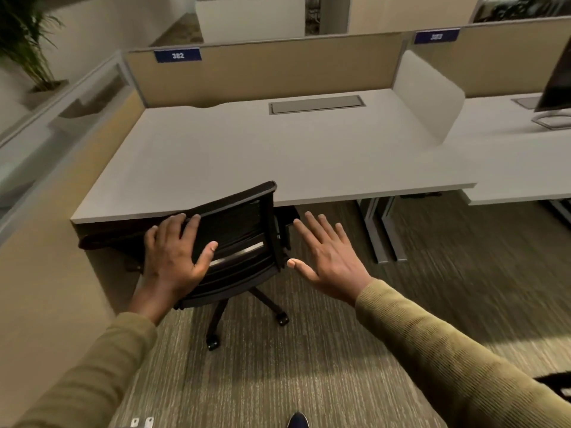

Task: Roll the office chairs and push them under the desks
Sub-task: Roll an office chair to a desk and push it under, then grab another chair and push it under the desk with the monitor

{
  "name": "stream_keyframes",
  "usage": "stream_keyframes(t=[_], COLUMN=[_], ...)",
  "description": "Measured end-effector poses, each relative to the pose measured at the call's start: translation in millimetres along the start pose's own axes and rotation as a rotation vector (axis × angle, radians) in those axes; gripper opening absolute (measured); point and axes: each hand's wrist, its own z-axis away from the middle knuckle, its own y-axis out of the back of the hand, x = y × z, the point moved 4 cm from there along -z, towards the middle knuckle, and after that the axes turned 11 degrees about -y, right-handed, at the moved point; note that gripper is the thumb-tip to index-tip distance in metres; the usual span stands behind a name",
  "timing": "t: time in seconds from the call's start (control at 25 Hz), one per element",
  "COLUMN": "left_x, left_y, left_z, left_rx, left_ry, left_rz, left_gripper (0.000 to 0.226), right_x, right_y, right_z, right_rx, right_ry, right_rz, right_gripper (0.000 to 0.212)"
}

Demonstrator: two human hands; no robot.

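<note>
Grey carpet, white desk (247, 156) numbered 382. My left hand (173, 257) presses flat-fingered on the mesh chair (238, 236), already half under; right hand (327, 257) hovers spread, empty. Next, I judge: straighten, push home.

Blue tag (178, 55) on partition reading 382, second tag (436, 36) blurred, perhaps 383
</note>
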Motion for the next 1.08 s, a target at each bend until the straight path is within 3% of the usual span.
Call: stream_keyframes(t=[0.56, 1.08], left_x=[380, 621], left_y=[36, 31], left_z=[72, 79], left_rx=[-0.091, -0.149], left_ry=[-0.340, -0.683], left_rz=[0.241, 0.388], left_gripper=[0.075, 0.067], right_x=[171, 325], right_y=[72, 123], right_z=[274, 411], right_rx=[0.086, 0.172], right_ry=[-0.157, -0.487], right_rz=[0.052, 0.102], right_gripper=[0.081, 0.092])
